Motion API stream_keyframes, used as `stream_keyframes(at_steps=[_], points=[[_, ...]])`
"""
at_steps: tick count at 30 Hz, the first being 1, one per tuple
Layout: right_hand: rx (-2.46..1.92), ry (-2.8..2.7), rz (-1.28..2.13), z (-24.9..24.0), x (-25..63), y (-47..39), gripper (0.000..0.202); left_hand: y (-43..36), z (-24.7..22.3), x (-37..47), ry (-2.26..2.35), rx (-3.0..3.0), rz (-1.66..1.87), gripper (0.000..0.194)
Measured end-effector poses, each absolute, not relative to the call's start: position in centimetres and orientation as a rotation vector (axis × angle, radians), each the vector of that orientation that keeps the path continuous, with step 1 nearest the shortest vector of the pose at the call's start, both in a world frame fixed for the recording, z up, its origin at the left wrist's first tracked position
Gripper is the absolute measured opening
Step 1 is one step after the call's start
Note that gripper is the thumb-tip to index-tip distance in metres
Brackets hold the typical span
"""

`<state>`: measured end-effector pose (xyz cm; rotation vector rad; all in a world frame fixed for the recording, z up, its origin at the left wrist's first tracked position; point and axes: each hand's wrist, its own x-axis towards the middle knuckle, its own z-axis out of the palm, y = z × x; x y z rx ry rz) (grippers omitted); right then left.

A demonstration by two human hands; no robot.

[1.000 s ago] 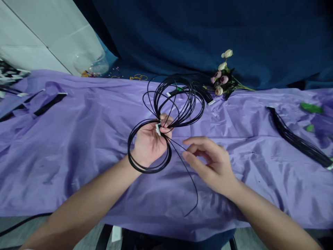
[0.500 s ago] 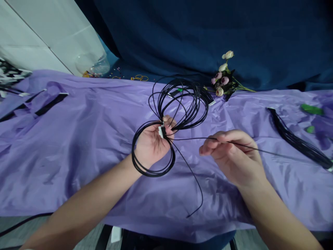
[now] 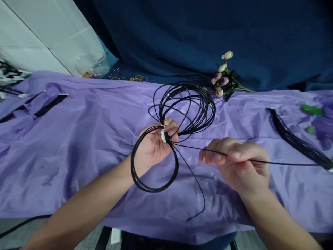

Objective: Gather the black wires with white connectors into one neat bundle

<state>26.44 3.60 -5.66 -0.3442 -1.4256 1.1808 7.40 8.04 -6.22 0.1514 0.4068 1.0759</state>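
My left hand (image 3: pixel 158 144) is closed on a white connector (image 3: pixel 163 135) from which thin black wires spread out. Several of these wires form a wide loose coil (image 3: pixel 199 126) beyond the fingers. A smaller loop (image 3: pixel 133 168) hangs around the left wrist. One loose wire end (image 3: pixel 204 201) curves down toward the table's front edge. Off to the right, my right hand (image 3: pixel 239 161) pinches a single black wire (image 3: pixel 192 147) between thumb and fingers. That wire runs fairly straight from the connector through the right hand and out past it.
Purple plastic sheeting (image 3: pixel 91 146) covers the table. A bundle of black wires (image 3: pixel 299 142) lies at right, with more black cables (image 3: pixel 50 106) at far left. Artificial flowers (image 3: pixel 223 81) rest at the back edge. Behind are yellow bands (image 3: pixel 140 78) and a clear container (image 3: pixel 92 66).
My right hand has moved slightly right and down, its thumb and fingers closing more firmly on the wire. The wire coil has shifted a little to the right and the lower loop has sagged.
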Motion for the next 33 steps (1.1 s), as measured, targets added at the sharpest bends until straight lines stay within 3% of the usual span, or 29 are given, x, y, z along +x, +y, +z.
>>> stream_keyframes(at_steps=[8, 18, 27, 33], points=[[-0.56, -1.277, 0.934, -4.4, 26.8, 3.6, 0.013, 8.2, -6.2, 7.4, 0.433, 0.253, 1.021, 0.016], [-0.543, -1.306, 1.092, -4.6, 27.0, 4.1, 0.012, 8.2, -6.7, 8.5, 0.588, 0.344, 0.888, 0.015], [-1.055, -1.533, 0.571, -5.3, 26.8, 4.1, 0.005, 7.9, -7.0, 8.6, 0.606, 0.408, 0.84, 0.013], [-1.066, -1.716, 0.325, -5.4, 26.8, 4.2, 0.008, 8.0, -7.0, 8.3, 0.565, 0.484, 0.833, 0.013]])
